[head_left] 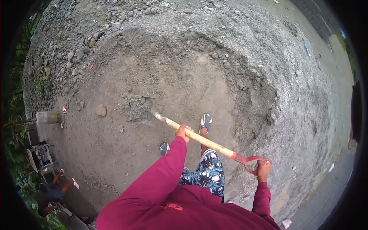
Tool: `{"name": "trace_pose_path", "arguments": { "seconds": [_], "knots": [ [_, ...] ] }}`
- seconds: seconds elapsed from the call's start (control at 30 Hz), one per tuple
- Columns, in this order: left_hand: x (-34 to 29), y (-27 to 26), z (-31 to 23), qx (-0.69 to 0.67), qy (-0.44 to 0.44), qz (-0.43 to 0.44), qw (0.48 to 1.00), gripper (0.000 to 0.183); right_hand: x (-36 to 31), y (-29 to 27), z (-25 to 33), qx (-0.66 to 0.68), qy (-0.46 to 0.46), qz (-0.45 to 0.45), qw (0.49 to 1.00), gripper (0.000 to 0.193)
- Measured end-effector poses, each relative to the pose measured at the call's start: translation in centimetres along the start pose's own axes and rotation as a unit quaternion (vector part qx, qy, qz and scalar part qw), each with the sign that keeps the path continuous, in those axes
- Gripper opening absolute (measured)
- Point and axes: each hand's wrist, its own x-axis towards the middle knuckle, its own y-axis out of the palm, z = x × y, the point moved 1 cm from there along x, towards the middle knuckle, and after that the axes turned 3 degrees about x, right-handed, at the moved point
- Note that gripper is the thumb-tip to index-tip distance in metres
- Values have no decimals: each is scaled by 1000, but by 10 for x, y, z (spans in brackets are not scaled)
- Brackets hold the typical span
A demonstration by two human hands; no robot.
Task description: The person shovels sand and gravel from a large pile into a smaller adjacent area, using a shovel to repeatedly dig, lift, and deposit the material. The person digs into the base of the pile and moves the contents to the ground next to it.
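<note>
Shovel [209, 142], just one, with pale wooden shaft [222, 149] and red D-shaped grip [243, 158], slants past two grey patterned shoes [206, 121]. Left hand [183, 132] clamps fingers round the shaft, right hand [263, 170] round the grip; one grey gravel heap [134, 108] covers the blade [153, 102].

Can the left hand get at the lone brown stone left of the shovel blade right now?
Probably not without letting go: the left hand is closed around the wooden shaft of the shovel, and the stone lies on the ground, apart from it. Nothing appears to cover the stone, though.
</note>
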Motion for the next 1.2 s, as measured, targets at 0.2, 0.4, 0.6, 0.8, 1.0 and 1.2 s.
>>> {"name": "trace_pose_path", "arguments": {
  "seconds": [0.2, 0.4, 0.6, 0.8, 1.0, 1.2],
  "knots": [
    [-94, -331, -177, -116, 164, -121, 972, 12, -158, 223, 48, -87, -117, 304, 941, 13],
    [-290, -586, -298, -69, 297, -304, 903, 16, -413, 381, 86, -44, -310, 685, 658, 44],
    [-230, -481, -281, -252, 349, -179, 885, 16, -329, 381, 80, -26, -198, 622, 757, 55],
    [-93, -252, -141, -138, 56, -19, 989, 18, -217, 213, 70, 76, 118, 412, 900, 48],
    [-30, -23, 18, 121, -130, 58, 982, 12, -196, 101, 48, 296, 179, 65, 936, 52],
    [51, 128, 101, 319, -130, 19, 939, 13, -101, 124, 58, 348, 181, -63, 917, 57]
  ]
}}
